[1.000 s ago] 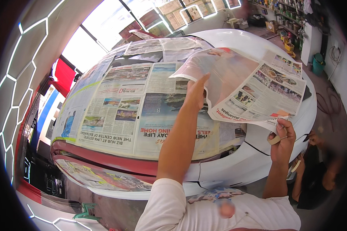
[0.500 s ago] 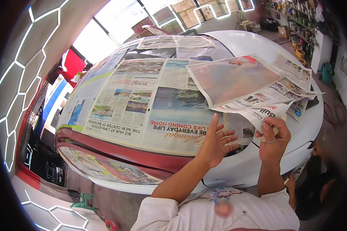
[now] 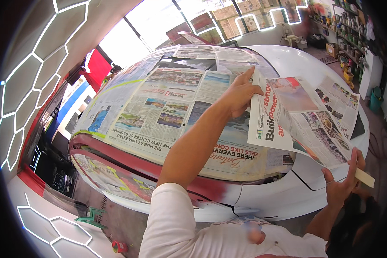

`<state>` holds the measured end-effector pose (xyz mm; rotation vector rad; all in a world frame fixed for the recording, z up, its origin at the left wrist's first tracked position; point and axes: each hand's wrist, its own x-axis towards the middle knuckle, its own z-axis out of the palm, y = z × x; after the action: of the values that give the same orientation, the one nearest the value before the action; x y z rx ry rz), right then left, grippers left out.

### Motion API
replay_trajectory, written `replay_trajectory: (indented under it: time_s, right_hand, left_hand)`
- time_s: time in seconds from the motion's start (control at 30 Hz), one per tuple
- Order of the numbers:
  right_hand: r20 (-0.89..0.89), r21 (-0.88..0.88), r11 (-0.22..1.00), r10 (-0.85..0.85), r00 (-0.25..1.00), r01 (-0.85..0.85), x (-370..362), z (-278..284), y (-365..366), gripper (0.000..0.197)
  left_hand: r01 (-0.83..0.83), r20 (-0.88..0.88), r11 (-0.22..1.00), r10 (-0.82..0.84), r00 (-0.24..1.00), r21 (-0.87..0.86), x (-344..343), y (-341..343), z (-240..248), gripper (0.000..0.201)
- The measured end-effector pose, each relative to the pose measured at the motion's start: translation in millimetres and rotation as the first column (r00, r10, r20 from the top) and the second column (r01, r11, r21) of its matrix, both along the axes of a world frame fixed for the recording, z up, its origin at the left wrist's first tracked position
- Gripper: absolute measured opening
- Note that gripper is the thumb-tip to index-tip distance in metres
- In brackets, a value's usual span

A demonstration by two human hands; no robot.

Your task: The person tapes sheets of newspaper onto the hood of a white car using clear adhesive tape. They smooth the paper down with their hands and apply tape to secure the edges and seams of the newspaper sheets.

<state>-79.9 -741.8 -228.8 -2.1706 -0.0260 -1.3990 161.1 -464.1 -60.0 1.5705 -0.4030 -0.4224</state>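
Nearest, at four o'clock, the right hand (image 3: 340, 185) has its thumb spread from its fingers, carrying a pale roll of tape (image 3: 365, 177) at the fingers and reaching the lower corner of a newspaper sheet (image 3: 300, 95). At two o'clock the left hand (image 3: 241, 96) grasps the sheet's left edge, thumb over the paper. The sheet sits toward three o'clock, above the white car (image 3: 284, 58); it is creased and bowed, with a turned-over strip bearing black and red lettering, a large brownish picture and rows of small photographs. More newspaper (image 3: 159, 107) covers the car's glass toward eleven o'clock.

On the floor at seven o'clock stands a small red container (image 3: 119, 247), its contents too small to tell. Farther off, near three o'clock, is a teal bin (image 3: 375, 98), its inside hidden; just above it, yellow containers (image 3: 347, 76). Farthest, at two o'clock, a cardboard box (image 3: 332, 49) sits below shelves (image 3: 350, 32) crowded with cans and bottles.
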Motion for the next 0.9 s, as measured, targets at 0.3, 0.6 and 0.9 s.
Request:
replay_trajectory:
  time_s: [0.3,0.6,0.9]
  right_hand:
    - [-0.344,-0.151,0.973,0.113,0.932,-0.174,72,-35,19,0.109]
    - [-0.107,-0.159,0.963,0.203,0.973,-0.218,198,-16,78,0.062]
    - [0.061,-0.272,0.915,0.327,0.943,-0.299,332,71,260,0.05]
  left_hand:
    - [-0.147,0.427,0.95,0.016,0.904,0.275,24,43,70,0.084]
    - [-0.141,0.604,0.956,-0.046,0.796,0.258,64,178,146,0.06]
    - [-0.541,0.274,0.819,0.573,0.772,-0.189,109,411,181,0.053]
